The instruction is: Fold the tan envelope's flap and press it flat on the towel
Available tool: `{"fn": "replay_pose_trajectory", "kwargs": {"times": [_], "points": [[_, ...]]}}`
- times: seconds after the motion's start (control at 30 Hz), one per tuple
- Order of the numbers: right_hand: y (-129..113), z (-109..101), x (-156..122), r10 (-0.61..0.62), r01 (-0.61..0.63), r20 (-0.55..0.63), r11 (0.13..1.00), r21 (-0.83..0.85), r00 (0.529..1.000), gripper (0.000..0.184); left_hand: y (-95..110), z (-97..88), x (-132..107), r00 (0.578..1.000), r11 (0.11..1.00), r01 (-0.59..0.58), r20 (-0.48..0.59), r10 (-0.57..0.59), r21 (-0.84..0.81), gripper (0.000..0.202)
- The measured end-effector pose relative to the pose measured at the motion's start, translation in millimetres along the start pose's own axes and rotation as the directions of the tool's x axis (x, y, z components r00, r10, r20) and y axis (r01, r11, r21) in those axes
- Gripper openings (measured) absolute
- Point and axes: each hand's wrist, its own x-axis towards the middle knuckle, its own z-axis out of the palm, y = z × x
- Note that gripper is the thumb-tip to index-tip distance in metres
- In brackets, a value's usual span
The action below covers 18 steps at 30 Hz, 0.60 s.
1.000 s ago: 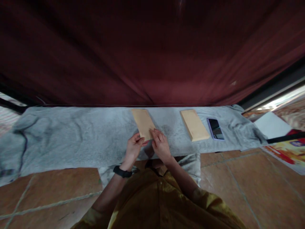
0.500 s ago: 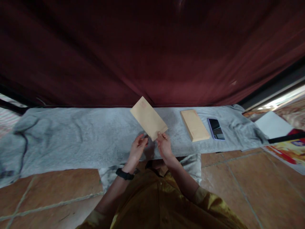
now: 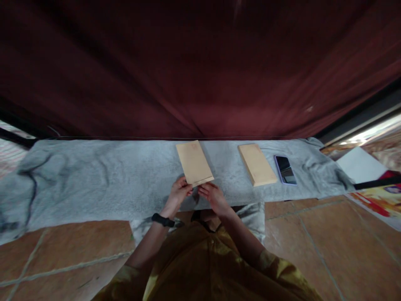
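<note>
A tan paper envelope [image 3: 195, 161] lies face up in front of me, its flap end towards my body and a small reddish print at its far end. At its near left corner my left hand [image 3: 179, 194] pinches the paper; a dark band is on that wrist. My right hand [image 3: 214, 197] is just below the near edge, fingers stretched out and touching or almost touching it. Farther right rests a stack of similar envelopes [image 3: 257, 164].
A phone [image 3: 285, 170] with a purple case lies right of the stack. Grey cloth [image 3: 125, 179] covers the narrow bench. A dark red curtain [image 3: 200, 83] hangs behind it. White paper [image 3: 361, 167] and colourful packaging [image 3: 384, 200] are at far right.
The envelope has turned from a steep slant to nearly straight and come down onto the cloth. My left hand has taken its near corner; my right hand has loosened its pinch.
</note>
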Motion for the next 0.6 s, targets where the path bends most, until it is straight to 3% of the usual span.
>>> {"fn": "replay_pose_trajectory", "kwargs": {"times": [0.13, 0.2, 0.27, 0.3, 0.37, 0.43, 0.5, 0.6], "points": [[5, -18, -8, 0.031, -0.025, 0.031, 0.981, -0.19, 0.999, 0.026, 3, -16.8, 6, 0.999, 0.996, 0.026, 0.038, -0.029, 0.082, 0.031], [5, -21, -11, -0.093, 0.099, 0.034, 0.916, -0.388, 0.995, 0.025, 2, -20.7, 9, 0.998, 0.994, 0.039, 0.044, -0.044, 0.101, 0.032], [3, -21, -14, -0.297, 0.316, 0.135, 0.727, -0.609, 0.945, 0.027, 2, -21.9, 12, 0.997, 0.991, 0.05, 0.05, -0.057, 0.126, 0.034], [2, -20, -14, -0.375, 0.426, 0.238, 0.577, -0.697, 0.896, 0.031, 2, -21.9, 13, 0.997, 0.988, 0.054, 0.049, -0.062, 0.148, 0.034], [0, -18, -14, -0.408, 0.573, 0.444, 0.281, -0.77, 0.798, 0.037, 3, -21.5, 16, 0.998, 0.974, 0.045, 0.028, -0.053, 0.221, 0.034], [1, -16, -13, -0.358, 0.625, 0.564, 0.076, -0.777, 0.744, 0.04, 5, -20.8, 16, 0.999, 0.94, -0.003, -0.03, 0.014, 0.341, 0.036], [5, -16, -11, -0.311, 0.62, 0.602, -0.051, -0.783, 0.735, 0.043, 7, -19.3, 13, 0.987, 0.871, -0.067, -0.097, 0.13, 0.487, 0.043], [10, -17, -9, -0.282, 0.6, 0.609, -0.127, -0.79, 0.742, 0.045, 7, -14.5, 2, 0.955, 0.672, -0.106, -0.113, 0.274, 0.733, 0.049]]}}
